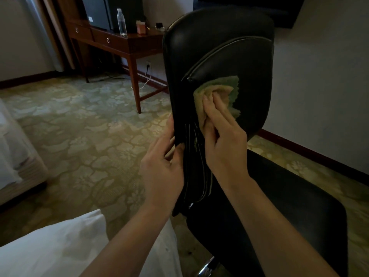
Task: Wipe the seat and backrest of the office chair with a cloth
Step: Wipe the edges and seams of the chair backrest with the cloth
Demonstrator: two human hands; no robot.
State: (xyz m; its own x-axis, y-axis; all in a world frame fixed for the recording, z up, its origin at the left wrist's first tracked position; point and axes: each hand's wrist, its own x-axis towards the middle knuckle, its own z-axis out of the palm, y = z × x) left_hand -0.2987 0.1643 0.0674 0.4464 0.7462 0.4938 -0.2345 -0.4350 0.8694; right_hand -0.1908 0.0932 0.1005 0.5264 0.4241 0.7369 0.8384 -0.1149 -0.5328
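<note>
At the far left a bed [14,156] with white linen shows only in part, and a white sheet [60,246] fills the lower left corner. The floor is a carpet [83,126] with a pale flower pattern. Further back stands a wooden counter [119,43] with two drawers. On it, near its front edge, a clear water bottle [121,23] stands upright. To the right of the bottle, near the back edge, there is a small orange box [141,27]. A white cable [146,79] hangs from a wall socket under the counter.

The left hand [161,168] holds the left edge of the backrest [215,56] of the black office chair. Its fingers are closed around this edge, with the thumb on the front side. The backrest is upright and its leather surface has a curved seam.

The right hand [221,136] presses a cloth [217,92] against the front of the backrest, about in the middle, just below the seam. The cloth is crumpled, green and pale pink. The fingers lie flat over it with the fingertips on the fabric, so this hand holds the cloth against the leather.

The black seat [289,206] is below and to the right of both arms. A chrome part [207,266] of the chair base shows under it.
</note>
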